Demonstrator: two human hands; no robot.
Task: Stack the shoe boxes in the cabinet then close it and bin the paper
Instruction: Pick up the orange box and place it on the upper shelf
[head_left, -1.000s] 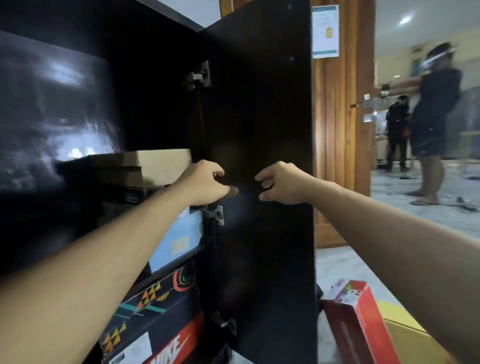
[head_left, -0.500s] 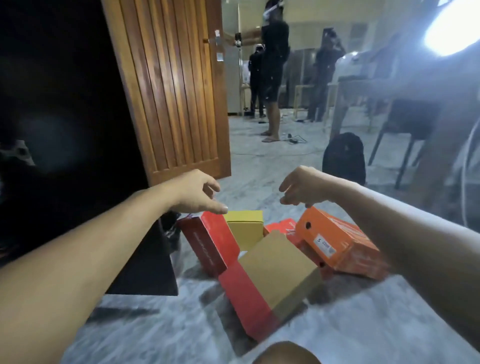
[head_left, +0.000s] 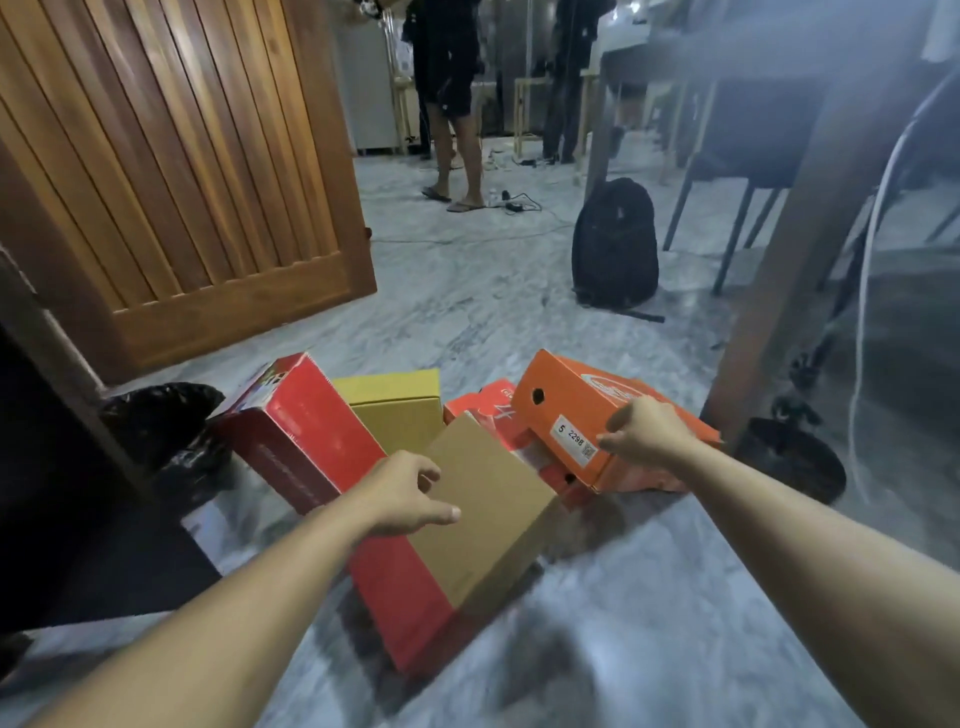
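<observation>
I am between trips, reaching for the next shoe box on the floor, so by my judgement the stacking step is not finished and closing the cabinet and binning the paper come later. My left hand (head_left: 402, 493) hovers at the left edge of the red box with a plain brown lid (head_left: 483, 519) in the lower middle of the frame, its fingers (head_left: 436, 512) loosely spread and gripping nothing; I cannot tell whether they touch the lid. My right hand (head_left: 644, 434) rests on the near corner of the orange shoe box (head_left: 576, 410), right of centre, by its white size label; whether it grips the box I cannot tell. Behind lie a red shoe box (head_left: 296, 421), a yellow carton (head_left: 397, 408) and another red box (head_left: 485, 408), all touching in one heap. The dark cabinet (head_left: 47, 467) fills the lower left edge, with a black bin bag (head_left: 161, 415) just beside it. Next I should settle on one box, close both hands on its ends and lift it clear of the heap.
</observation>
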